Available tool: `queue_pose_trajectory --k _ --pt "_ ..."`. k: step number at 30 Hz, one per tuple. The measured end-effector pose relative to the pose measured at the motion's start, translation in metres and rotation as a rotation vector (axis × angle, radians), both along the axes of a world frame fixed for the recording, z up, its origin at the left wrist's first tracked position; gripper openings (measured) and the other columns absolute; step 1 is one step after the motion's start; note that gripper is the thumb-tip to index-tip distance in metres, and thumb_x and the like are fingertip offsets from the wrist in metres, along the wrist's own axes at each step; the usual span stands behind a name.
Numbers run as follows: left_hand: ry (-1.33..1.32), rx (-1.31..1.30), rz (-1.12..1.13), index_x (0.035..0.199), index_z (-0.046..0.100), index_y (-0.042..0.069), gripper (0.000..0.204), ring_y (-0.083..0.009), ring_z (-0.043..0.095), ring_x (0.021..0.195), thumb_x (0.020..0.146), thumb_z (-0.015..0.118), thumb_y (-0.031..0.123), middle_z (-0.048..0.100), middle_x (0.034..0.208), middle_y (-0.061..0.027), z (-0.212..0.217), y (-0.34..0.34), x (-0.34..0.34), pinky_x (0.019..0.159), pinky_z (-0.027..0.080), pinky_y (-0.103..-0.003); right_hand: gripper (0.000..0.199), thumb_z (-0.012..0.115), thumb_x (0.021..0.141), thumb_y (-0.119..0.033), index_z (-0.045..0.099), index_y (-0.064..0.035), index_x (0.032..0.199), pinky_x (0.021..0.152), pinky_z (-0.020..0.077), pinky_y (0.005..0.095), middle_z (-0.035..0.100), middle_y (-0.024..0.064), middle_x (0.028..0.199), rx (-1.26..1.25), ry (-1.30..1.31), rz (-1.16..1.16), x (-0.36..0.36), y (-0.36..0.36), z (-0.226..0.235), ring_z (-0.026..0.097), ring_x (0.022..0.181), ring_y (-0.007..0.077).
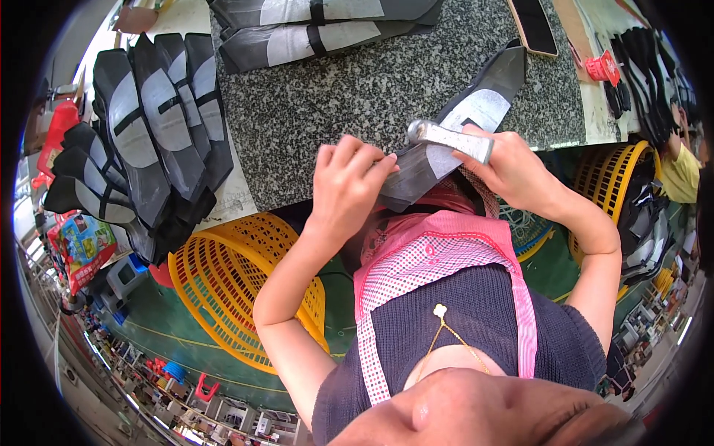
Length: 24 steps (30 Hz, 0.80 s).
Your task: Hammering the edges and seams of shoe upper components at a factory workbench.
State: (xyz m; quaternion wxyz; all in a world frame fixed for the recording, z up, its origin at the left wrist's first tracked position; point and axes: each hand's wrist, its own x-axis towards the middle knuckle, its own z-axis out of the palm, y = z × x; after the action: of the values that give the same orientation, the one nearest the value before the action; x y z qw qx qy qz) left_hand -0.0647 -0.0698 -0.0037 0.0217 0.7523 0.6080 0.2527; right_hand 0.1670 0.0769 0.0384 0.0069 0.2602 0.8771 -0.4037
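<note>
A dark grey, leather-like piece (415, 178) with a light grey patch lies slantwise across the near edge of the speckled stone slab (327, 104). My left hand (346, 178) is closed, its curled fingers at the piece's left edge; what the fingertips pinch is partly hidden. In my right hand (513, 167) is a hammer (455, 140), its metal head held over the piece. My grip covers most of the hammer's handle.
Similar pieces are stacked at the far side (327, 37) and in a pile (137, 126) on the left. A phone (534, 26) lies far right, near a small red item (602, 68). Yellow baskets (245, 290) stand below the table. Another person's yellow sleeve (683, 175) shows far right.
</note>
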Motion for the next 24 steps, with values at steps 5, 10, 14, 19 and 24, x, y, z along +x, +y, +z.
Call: queue_pose_trajectory --k 5,10,14,19,24 --pt "-0.036 0.073 0.071 0.09 0.076 0.013 0.018 -0.018 0.059 0.084 0.074 0.082 0.018 0.067 0.087 0.0046 -0.008 -0.006 0.005 0.073 0.04 -0.034 0.018 0.062 0.092 -0.012 0.051 -0.0006 0.101 0.065 0.0497 0.0541 0.063 0.024 0.074 -0.103 0.032 0.019 -0.001 -0.017 0.004 0.065 0.077 0.046" --pt "-0.246 0.005 0.286 0.078 0.077 0.016 0.016 -0.017 0.057 0.081 0.071 0.087 0.026 0.067 0.079 0.0062 -0.013 -0.013 0.003 0.073 0.038 -0.035 0.017 0.062 0.093 -0.012 0.053 -0.0005 0.102 0.065 0.0504 0.0536 0.064 0.024 0.075 -0.064 -0.007 0.05 -0.005 -0.013 -0.006 0.064 0.077 0.0462" --pt "-0.286 0.015 0.329 0.08 0.077 0.015 0.013 -0.0174 0.057 0.079 0.073 0.086 0.021 0.068 0.08 0.0053 -0.01 -0.018 0.012 0.072 0.038 -0.035 0.013 0.06 0.093 -0.009 0.053 -0.0001 0.1 0.066 0.0503 0.0537 0.064 0.0241 0.076 -0.036 0.048 -0.009 -0.011 -0.009 0.01 0.065 0.078 0.0463" --pt "-0.144 0.059 0.25 0.087 0.075 0.011 0.013 -0.0195 0.058 0.08 0.077 0.083 0.014 0.068 0.082 0.0027 -0.007 -0.017 0.017 0.071 0.038 -0.035 0.014 0.059 0.092 -0.009 0.053 -0.0008 0.102 0.066 0.051 0.0529 0.064 0.0238 0.076 -0.055 -0.007 0.127 -0.014 -0.012 0.004 0.065 0.078 0.0464" --pt "0.102 0.055 0.207 0.094 0.073 0.01 0.015 -0.0202 0.058 0.084 0.079 0.075 0.013 0.066 0.09 0.0005 -0.009 -0.025 0.026 0.07 0.04 -0.035 0.016 0.061 0.092 -0.011 0.053 -0.0009 0.101 0.067 0.0518 0.0531 0.065 0.0248 0.077 -0.105 0.049 0.017 -0.017 -0.01 0.005 0.066 0.077 0.0457"
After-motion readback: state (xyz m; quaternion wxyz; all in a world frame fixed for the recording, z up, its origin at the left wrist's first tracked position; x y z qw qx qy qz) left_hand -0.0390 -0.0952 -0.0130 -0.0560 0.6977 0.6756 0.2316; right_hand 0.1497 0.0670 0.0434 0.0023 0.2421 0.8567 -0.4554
